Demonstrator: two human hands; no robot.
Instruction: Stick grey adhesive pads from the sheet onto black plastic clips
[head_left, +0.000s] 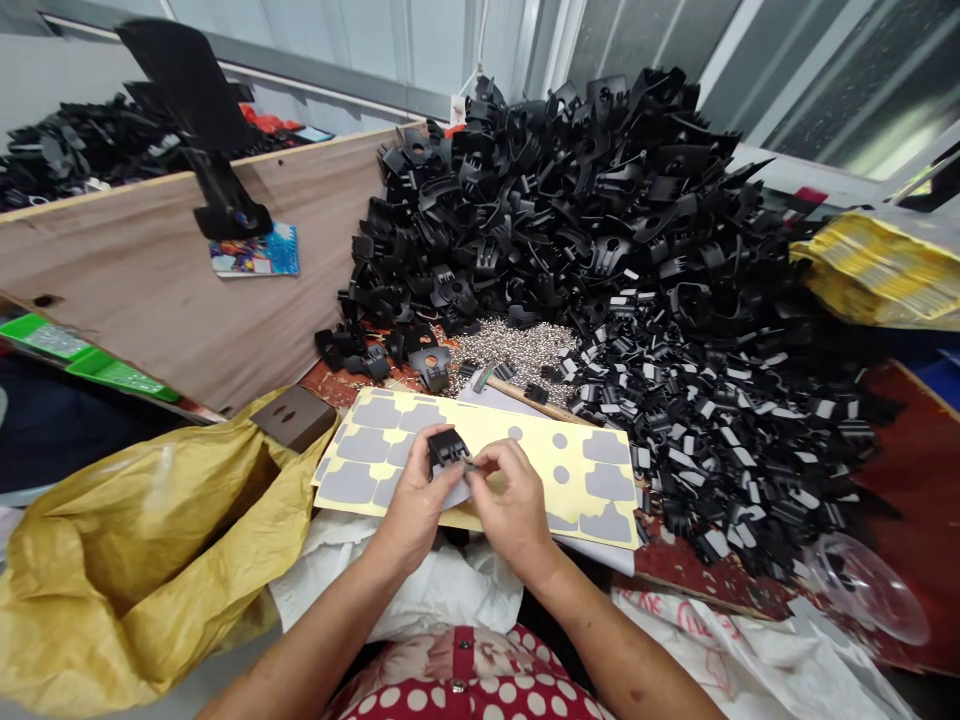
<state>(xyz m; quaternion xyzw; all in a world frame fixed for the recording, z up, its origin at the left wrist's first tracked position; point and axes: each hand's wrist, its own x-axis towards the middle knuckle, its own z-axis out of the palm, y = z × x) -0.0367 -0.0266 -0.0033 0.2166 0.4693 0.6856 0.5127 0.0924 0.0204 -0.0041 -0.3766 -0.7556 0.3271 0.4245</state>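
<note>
Closed around a black plastic part, my left hand holds it above a yellow sheet. My right hand is closed in a pinch right beside that part, its fingertips on something small and dark that I cannot make out. The yellow sheet carries grey cut-out shapes and lies under both hands. Behind it a hammer rests near a heap of small shiny metal pieces.
A tall pile of black parts stands at the back. Smaller black pieces with pale pads spread on the right, near a clear plastic bowl. A yellow sack and a wooden board are on the left.
</note>
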